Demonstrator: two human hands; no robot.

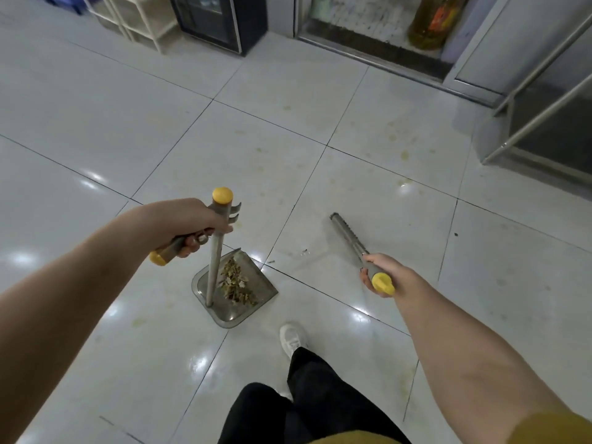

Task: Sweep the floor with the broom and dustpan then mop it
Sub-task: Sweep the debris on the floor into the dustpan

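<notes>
Only label I can spot is the orange one on the big bottle of yellowish liquid (431,22) up by the back wall, and it's way too blurry to read, so no brand from me.

On to the gear. The see-through grey plastic dustpan (230,320) sits flat on the glossy white tiled floor (96,123), just ahead of the person's white shoe (292,338). There's a small heap of dry brownish-yellow scraps (237,283) in it. A grey metal pole (215,257) with a yellow cap stands up from the back of the pan. The left hand (189,224) is at the top of it, fingers curled tight round a grey side grip with a yellow end. So the pan is below that hand and a touch to the right.

The right hand (381,274) is wrapped round the top of the grey broom (347,235), just under its yellow cap. The broom runs away from the hand, up and to the left, well to the right of the dustpan and not touching it. Between the two, a few dark crumbs (303,251) lie on the tile.

Round the edges: a black glass-door cabinet (221,24), a cream shelf rack (137,24), steel table legs (541,100) on the right, black trousers (307,395) and a mustard sleeve (563,424).
</notes>
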